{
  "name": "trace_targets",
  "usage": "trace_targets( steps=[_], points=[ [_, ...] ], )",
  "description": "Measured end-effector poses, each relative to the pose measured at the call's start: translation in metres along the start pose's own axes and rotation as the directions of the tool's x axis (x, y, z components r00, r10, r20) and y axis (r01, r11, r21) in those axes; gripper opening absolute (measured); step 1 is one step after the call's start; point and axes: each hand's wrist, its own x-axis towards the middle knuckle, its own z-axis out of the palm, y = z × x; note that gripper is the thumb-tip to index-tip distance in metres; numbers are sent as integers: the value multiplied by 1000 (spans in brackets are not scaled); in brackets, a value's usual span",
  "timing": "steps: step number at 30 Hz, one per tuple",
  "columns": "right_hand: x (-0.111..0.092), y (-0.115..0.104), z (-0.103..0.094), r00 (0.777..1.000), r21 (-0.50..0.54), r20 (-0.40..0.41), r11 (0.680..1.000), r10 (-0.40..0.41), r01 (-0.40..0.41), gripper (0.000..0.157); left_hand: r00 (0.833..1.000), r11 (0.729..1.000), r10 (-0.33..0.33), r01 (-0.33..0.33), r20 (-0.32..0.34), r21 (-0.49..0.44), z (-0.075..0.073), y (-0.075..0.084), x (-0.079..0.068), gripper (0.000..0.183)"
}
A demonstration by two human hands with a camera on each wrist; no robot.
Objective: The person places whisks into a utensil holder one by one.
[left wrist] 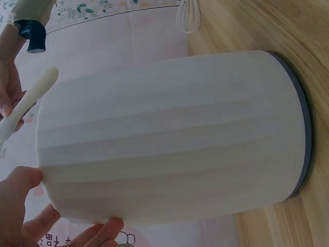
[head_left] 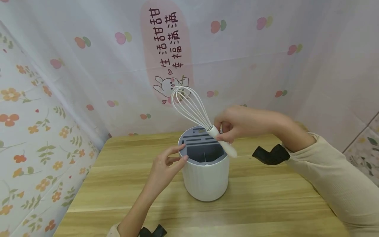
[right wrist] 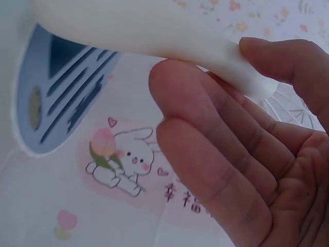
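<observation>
In the head view, my right hand pinches the pale handle of a white whisk. Its wire loops point up and left, and the handle end hangs over the right rim of a white utensil holder. This holder stands upright, with a grey slotted insert and a dark open compartment at the front. My left hand grips the holder's left rim. From the left wrist view, the thumb and fingers lie about the holder's upper wall. The right wrist view shows thumb and fingertips on the handle.
The holder stands on a wooden table. A printed curtain hangs right behind it, and a flowered cloth hangs at the left. White wire loops lie by the table's edge in the left wrist view.
</observation>
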Motion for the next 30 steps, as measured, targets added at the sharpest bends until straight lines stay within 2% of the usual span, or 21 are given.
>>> trace_targets(
  steps=[8,15,19,24,30],
  points=[
    [35,-18,0,996,-14,89,1000,-24,25,9,1000,1000,-14,14,-3,7,0,1,0,37],
    [64,-21,8,989,-24,110,994,-104,107,11,1000,1000,-12,12,-1,11,-1,0,0,36],
    [79,-19,14,984,-3,152,995,-96,97,9,1000,1000,0,1,-11,13,-1,-1,0,34],
    [91,-15,24,972,32,215,996,-92,87,6,1000,1000,10,-9,-22,22,-2,-2,0,32],
    [96,-13,32,958,30,271,995,-95,90,8,1000,1000,6,-6,-17,22,-2,-3,1,31]
  ],
)
